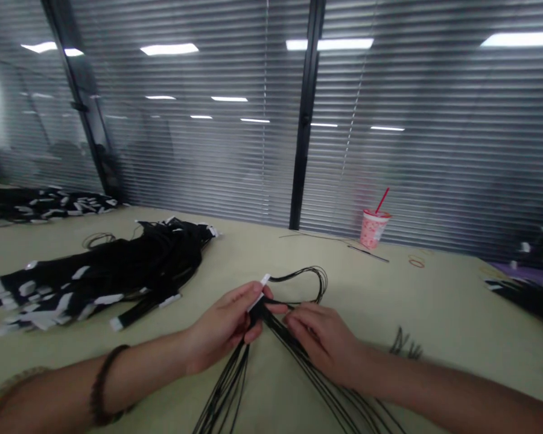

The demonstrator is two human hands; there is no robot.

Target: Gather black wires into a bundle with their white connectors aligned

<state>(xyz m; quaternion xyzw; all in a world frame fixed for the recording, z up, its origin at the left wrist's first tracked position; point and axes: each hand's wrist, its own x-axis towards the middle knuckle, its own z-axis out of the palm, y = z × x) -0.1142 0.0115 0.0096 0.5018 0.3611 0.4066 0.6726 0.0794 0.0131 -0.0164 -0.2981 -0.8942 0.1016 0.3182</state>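
Observation:
Near the centre, my left hand [228, 325] is closed on a bundle of thin black cables [289, 340], with a white label [265, 279] showing by the thumb. Part of the bundle curves out in a loop above the hands, and the rest hangs toward the near edge in two spread groups. Just to the right, my right hand [323, 337] has its fingers pinched together at the cables, by the start of the loop. What lies between its fingertips is too small to make out.
A large pile of black cables with white ends [154, 259] lies at left, another [49, 204] behind it. A pink cup with a red straw [371, 230] stands by the window. Short black ties [405, 346] lie near the right forearm; more black cables [525, 295] at far right.

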